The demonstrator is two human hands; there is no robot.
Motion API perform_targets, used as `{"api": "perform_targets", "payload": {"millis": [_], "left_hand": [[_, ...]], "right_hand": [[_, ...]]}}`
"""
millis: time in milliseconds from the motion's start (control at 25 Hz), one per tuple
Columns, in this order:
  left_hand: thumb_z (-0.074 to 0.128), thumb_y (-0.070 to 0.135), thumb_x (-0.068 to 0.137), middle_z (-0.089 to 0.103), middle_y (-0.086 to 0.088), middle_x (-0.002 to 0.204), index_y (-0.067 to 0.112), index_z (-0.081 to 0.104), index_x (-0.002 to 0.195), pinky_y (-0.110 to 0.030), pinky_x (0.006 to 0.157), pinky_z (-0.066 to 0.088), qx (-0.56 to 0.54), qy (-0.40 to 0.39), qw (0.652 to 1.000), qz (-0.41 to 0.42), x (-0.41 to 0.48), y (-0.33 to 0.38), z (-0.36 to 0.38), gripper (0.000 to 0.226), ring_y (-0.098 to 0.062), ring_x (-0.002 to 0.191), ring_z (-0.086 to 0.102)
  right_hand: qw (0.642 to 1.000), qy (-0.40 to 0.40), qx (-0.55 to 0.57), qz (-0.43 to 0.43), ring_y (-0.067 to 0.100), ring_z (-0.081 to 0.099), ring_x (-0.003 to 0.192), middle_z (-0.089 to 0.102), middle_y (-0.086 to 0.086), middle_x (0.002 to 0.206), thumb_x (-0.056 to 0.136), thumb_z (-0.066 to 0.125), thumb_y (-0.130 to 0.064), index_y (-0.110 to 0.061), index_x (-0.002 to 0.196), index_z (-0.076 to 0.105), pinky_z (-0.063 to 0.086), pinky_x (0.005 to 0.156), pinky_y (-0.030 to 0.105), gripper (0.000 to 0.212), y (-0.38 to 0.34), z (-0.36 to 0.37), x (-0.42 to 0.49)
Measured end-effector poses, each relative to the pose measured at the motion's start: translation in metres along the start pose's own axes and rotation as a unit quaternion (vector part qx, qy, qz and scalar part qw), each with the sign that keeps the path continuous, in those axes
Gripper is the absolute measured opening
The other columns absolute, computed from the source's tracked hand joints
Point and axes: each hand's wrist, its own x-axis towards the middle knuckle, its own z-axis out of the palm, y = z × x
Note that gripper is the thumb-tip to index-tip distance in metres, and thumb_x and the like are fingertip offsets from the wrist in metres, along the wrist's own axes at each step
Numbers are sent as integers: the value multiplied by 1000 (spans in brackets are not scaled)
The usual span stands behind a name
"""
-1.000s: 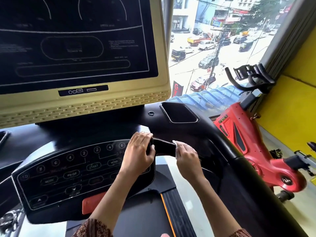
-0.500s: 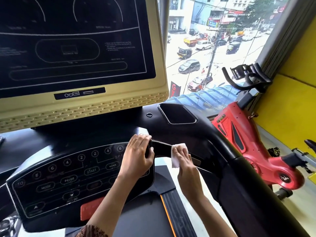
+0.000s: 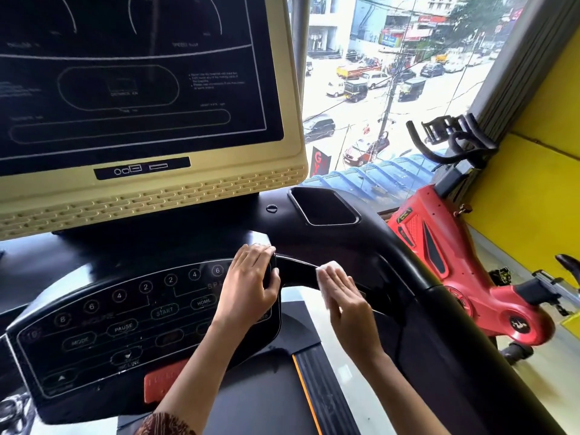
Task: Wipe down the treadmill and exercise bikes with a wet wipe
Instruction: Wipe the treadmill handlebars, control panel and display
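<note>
The black plastic treadmill (image 3: 314, 237) fills most of the view, glossy and dark, with a cream-framed dark display screen (image 3: 157, 196) standing above its rounded black button panel (image 3: 125, 324), whose white-ringed keys read START, PAUSE, MODE and HOME. Right of the button panel, well apart and against the yellow wall (image 3: 533, 199), stands a red exercise bike with black handlebars (image 3: 439, 246); a strip of pale floor lies open between it and the treadmill's thick side rail. From the button panel's right edge a curved black grip bar (image 3: 298, 271) runs out to that rail, with a clear gap beneath it down to the belt. Above and right of the button panel sits a shallow rectangular pocket (image 3: 323, 205) sunk into the console, showing only its dark bottom. The left hand (image 3: 248, 284) grips the button panel's right edge, fingers curled over the top and thumb on the side. The right hand (image 3: 348, 299), just right of the button panel, lays straight, closed-together fingers on a crumpled white wet wipe (image 3: 324, 273), pressing it onto the grip bar; its thumb is hidden
</note>
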Motion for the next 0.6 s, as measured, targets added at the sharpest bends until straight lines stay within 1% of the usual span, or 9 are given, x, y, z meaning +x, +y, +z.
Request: {"api": "perform_targets", "payload": {"millis": [40,80,120,200,240,320,440,520,600], "left_hand": [[45,25,84,67,-15,108,-3,65,110,-33,106,31,0,1,1000,-1,0,0,0,44,-31,104,64],[45,25,84,67,-15,108,-3,66,110,-33,106,31,1,3,1000,-3,0,0,0,44,-31,104,64],[45,25,84,67,-15,107,-3,66,109,-32,106,31,3,6,1000,-3,0,0,1,43,-31,104,64],[45,25,84,67,-14,107,-3,66,109,-32,106,31,7,9,1000,-2,-1,1,0,43,-30,103,64],[45,25,84,67,-14,107,-3,66,109,-32,106,31,9,8,1000,-2,-1,2,0,43,-30,103,63],[45,26,84,67,-14,108,-2,65,110,-32,106,31,9,5,1000,-4,-1,2,-1,43,-30,104,63],[45,25,84,67,-14,108,-3,65,109,-32,107,30,10,6,1000,-3,-1,2,0,43,-30,103,63],[45,25,84,67,-14,108,-3,66,109,-32,107,29,9,7,1000,-4,-1,2,-1,42,-30,103,64],[45,24,85,67,-14,108,-3,66,109,-32,107,30,8,8,1000,-2,-1,1,0,42,-30,103,64]], "right_hand": [[1000,22,15,15,24,58,120,65,8,123,98,46,-15,-4,121,64,44,100,40,31,1,-1,2],[998,47,17,24,23,63,110,69,9,113,96,52,-13,-1,116,66,48,95,38,27,-2,2,7],[997,70,16,28,21,65,102,71,9,106,94,56,-14,1,113,68,49,92,32,26,-7,8,16],[994,96,31,30,20,63,93,72,10,104,94,54,-23,1,110,69,45,90,24,32,-26,23,35],[995,94,34,27,20,59,94,71,10,108,97,48,-28,0,109,69,42,90,24,37,-36,29,42],[997,79,-5,11,17,51,101,69,9,114,101,37,-34,-4,111,69,37,92,27,45,-44,39,41],[993,90,-73,-1,23,59,112,68,8,115,100,39,-27,-5,113,68,34,102,32,39,-21,32,25],[984,120,-130,21,31,64,108,69,14,112,103,31,-24,-1,112,67,35,103,38,44,6,17,6],[973,134,-179,56,33,65,102,68,17,109,104,24,-23,1,112,66,37,99,42,49,28,5,-12]]}}
